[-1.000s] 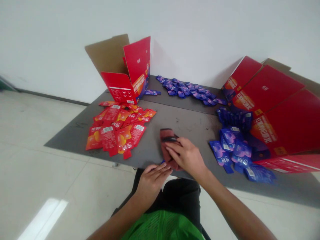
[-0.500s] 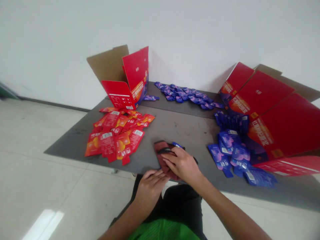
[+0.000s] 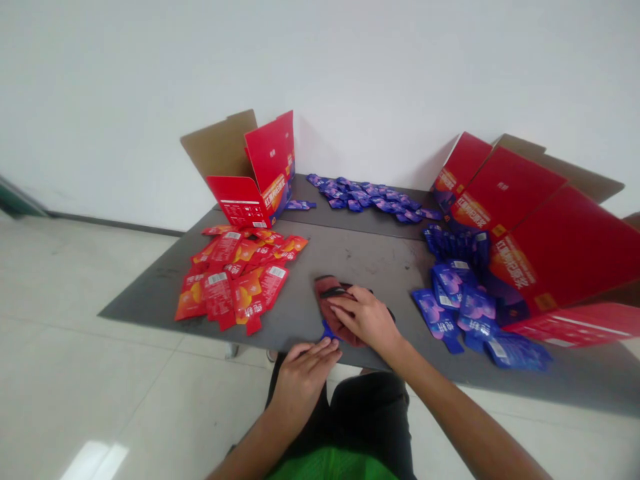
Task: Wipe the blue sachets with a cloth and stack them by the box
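Note:
My right hand (image 3: 367, 318) lies palm down, fingers together, on a dark red pouch (image 3: 331, 298) at the front edge of the grey table (image 3: 350, 257). My left hand (image 3: 306, 363) sits just below it at the table edge, its fingers extended and touching a small blue packet (image 3: 329, 331) that peeks out from under the pouch. Whether the left hand grips the packet is hidden. A heap of red packets (image 3: 235, 277) lies to the left of the hands. Blue packets (image 3: 463, 300) lie to the right.
An open red carton (image 3: 255, 177) stands at the back left. Large red cartons (image 3: 545, 233) lie tipped over at the right. A row of blue packets (image 3: 367, 197) runs along the back edge by the white wall. Pale floor tiles surround the table.
The camera has tilted, so the scene sits lower in frame. A blue packet seen above the pouch half a second ago now shows below it, by my left fingertips. Both hands stay on the pouch.

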A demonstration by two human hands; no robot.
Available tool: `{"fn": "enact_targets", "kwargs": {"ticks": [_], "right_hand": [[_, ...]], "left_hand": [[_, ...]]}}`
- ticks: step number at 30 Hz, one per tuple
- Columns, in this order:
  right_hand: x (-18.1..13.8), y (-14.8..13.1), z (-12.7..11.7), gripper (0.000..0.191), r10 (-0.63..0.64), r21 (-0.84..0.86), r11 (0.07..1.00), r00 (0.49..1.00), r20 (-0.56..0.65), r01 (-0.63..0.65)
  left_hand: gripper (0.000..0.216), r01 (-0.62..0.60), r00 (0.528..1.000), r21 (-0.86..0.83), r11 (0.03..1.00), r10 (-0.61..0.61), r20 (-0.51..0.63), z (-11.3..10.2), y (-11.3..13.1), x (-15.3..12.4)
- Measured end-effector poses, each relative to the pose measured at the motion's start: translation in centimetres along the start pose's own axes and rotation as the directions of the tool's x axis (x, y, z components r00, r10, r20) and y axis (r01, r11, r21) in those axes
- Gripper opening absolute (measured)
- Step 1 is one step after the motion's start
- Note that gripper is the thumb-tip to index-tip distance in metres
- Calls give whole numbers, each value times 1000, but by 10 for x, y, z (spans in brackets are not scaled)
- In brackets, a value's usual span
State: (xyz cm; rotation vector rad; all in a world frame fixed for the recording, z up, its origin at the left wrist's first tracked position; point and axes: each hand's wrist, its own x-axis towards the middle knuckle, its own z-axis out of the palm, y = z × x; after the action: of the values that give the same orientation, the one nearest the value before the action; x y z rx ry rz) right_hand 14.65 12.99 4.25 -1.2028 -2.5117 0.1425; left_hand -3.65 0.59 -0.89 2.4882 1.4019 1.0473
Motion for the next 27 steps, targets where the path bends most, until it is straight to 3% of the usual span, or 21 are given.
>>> {"fn": "enact_targets", "kwargs": {"ticks": [3, 5, 7, 11, 13, 16, 20, 23, 27], "right_hand": [[20, 33, -11, 27, 150, -112, 982, 988, -26, -152], [26, 40, -22, 28, 195, -143, 969, 978, -70, -203], [22, 27, -26, 31, 170, -121, 976, 979, -111, -183], [-4, -12, -10, 28, -21, -10, 1000, 998, -51, 21], [-6, -9, -2, 26, -19, 11, 1000, 1000, -22, 19], [9, 24, -6, 24, 120, -25, 992, 990, -76, -123], [17, 48, -33, 28, 230, -41, 969, 947, -226, -245], [-5, 30, -43, 33, 261, 116, 965, 888, -379, -234], [-51, 4, -35, 31, 384, 422, 891, 777, -499, -170]], "left_hand": [[27, -27, 999, 12, 1000, 27, -22, 0, 0, 1], [27, -31, 999, 19, 999, 32, -27, -1, 1, 2], [28, -29, 999, 23, 999, 30, -18, -1, 1, 2], [30, -5, 1000, 32, 999, 4, 11, 0, 1, 2], [31, -12, 1000, 44, 999, 11, 27, 0, 0, 2], [31, -54, 998, 68, 996, 51, 44, -3, 0, 2], [25, -92, 995, 71, 993, 89, 43, -12, -1, 10], [24, -57, 998, 73, 996, 56, 15, -15, -2, 23], [35, 77, 997, 247, 966, -72, -27, -3, -2, 44]]}}
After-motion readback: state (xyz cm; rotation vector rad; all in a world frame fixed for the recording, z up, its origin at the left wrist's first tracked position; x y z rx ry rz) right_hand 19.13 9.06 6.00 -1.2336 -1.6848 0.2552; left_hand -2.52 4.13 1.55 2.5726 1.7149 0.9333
